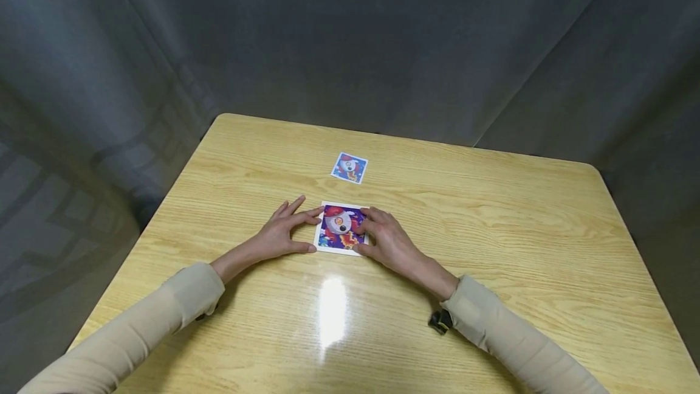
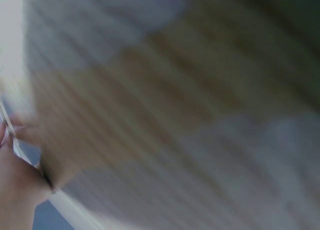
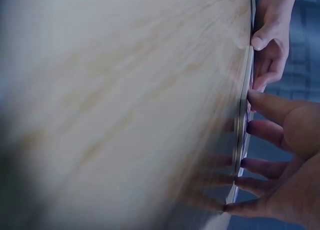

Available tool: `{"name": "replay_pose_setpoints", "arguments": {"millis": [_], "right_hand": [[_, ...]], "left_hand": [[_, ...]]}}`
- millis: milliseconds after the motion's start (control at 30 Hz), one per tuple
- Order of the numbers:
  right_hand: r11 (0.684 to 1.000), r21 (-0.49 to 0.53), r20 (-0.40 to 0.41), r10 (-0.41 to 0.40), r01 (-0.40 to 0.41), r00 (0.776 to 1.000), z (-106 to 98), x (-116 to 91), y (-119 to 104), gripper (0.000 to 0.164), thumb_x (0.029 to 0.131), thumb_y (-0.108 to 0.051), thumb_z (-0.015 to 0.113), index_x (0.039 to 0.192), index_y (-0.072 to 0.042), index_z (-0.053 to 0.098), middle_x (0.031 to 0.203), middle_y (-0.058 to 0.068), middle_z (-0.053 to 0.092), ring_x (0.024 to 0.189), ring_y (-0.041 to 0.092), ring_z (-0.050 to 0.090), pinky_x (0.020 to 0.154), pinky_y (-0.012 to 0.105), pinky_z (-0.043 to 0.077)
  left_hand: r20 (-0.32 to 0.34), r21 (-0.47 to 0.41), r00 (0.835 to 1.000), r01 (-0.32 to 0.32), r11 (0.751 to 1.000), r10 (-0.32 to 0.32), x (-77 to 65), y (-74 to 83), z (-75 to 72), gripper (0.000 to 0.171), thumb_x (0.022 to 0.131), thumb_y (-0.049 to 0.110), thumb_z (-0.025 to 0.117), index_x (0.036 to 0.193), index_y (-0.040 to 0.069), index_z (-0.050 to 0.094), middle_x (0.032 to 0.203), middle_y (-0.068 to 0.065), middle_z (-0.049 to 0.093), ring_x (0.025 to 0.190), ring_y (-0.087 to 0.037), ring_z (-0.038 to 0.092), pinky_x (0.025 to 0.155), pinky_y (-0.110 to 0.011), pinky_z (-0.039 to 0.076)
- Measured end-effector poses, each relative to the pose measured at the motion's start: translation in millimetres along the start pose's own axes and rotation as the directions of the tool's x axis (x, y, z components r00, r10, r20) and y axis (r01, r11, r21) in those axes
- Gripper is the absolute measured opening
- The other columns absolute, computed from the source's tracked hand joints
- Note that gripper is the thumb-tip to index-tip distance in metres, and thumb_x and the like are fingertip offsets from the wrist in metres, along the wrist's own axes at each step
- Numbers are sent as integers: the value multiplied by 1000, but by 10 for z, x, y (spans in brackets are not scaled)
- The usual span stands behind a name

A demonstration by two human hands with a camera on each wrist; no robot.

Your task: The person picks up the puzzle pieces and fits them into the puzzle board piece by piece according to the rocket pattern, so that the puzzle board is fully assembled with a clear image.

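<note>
A square white-bordered board (image 1: 340, 224) with a purple, red and grey cartoon picture lies flat on the table. My left hand (image 1: 277, 237) rests at its left side, with the thumb at the lower left corner and fingertips touching the upper left border. Over the right part of the picture, my right hand (image 1: 391, 241) presses with spread fingertips and thumb. From the right wrist view, the fingers (image 3: 265, 167) meet the thin board nearly edge-on. The left wrist view shows mostly tabletop, with part of the left hand (image 2: 20, 190) at its left edge.
Behind the board lies a smaller card (image 1: 350, 168) bearing a similar cartoon in blue and red. The wood-grain table (image 1: 492, 217) reflects a bright light near its front. Dark grey curtains (image 1: 350, 35) hang around it.
</note>
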State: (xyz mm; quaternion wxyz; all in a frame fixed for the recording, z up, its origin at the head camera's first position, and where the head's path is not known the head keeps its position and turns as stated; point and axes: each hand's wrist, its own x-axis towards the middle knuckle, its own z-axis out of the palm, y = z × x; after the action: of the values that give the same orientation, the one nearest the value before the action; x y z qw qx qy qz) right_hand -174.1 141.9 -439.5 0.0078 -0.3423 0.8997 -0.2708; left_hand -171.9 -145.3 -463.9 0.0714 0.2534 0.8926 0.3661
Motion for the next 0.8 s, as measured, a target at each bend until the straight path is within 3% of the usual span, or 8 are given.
{"name": "replay_pose_setpoints", "arguments": {"millis": [800], "right_hand": [[1000,4,22,-5,4,1000,-16,-17,-7,34,80,-23,79,107,-4,69,140,25,47,134,43,37,109,62,25]], "left_hand": [[-2,8,1000,-8,1000,8,-9,1,6,51,79,36,79,123,18,62,150,7,40,148,-28,8,118,-50,-4]]}}
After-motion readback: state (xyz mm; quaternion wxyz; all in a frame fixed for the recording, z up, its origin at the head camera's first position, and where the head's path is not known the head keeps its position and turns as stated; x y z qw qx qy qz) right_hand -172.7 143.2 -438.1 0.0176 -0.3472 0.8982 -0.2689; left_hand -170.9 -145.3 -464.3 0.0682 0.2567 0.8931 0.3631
